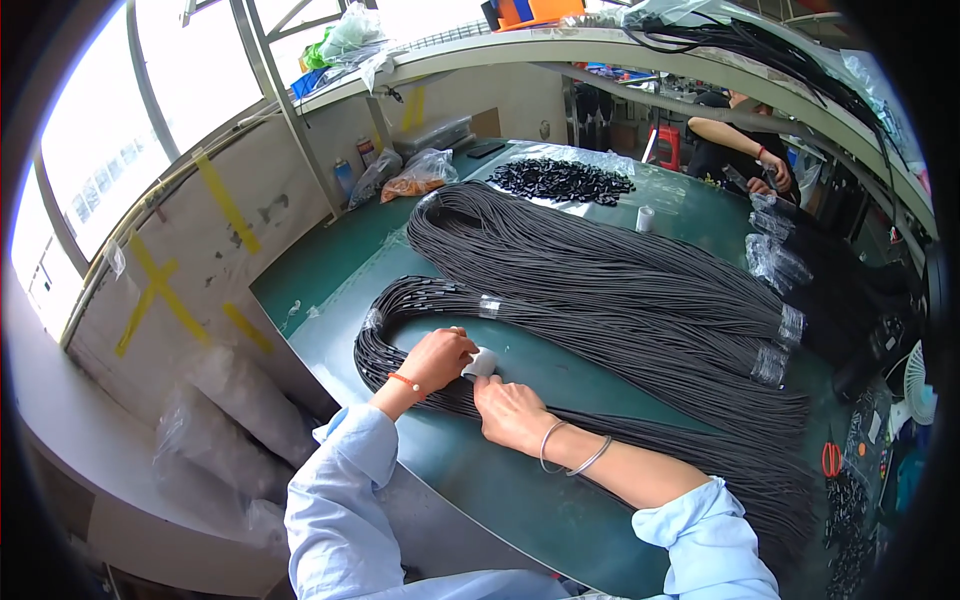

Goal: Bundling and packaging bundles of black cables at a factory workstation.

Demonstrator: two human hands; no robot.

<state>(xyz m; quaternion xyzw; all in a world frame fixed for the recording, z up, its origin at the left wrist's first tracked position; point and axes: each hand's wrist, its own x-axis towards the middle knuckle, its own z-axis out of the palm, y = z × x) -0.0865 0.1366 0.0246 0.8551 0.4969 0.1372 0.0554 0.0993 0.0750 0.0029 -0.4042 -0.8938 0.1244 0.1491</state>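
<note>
A long looped bundle of black cables (600,350) lies across the green table, banded with clear tape at several places. My left hand (437,360) is closed over its near side, fingers on a small white roll of tape (482,362). My right hand (512,414) is closed just below the roll, its fingertips touching the roll's lower edge; what lies inside its fingers is hidden. Both hands are over the near strands of the bundle. Behind it rests a second cable bundle (560,240), its far-right end wrapped in clear tape.
A second tape roll (646,218) stands beside a pile of small black pieces (560,181). Plastic bags (420,172) sit at the back left. Red-handled scissors (831,460) lie at the right. A shelf beam (560,42) crosses overhead. Another person's arm (735,137) shows at far right.
</note>
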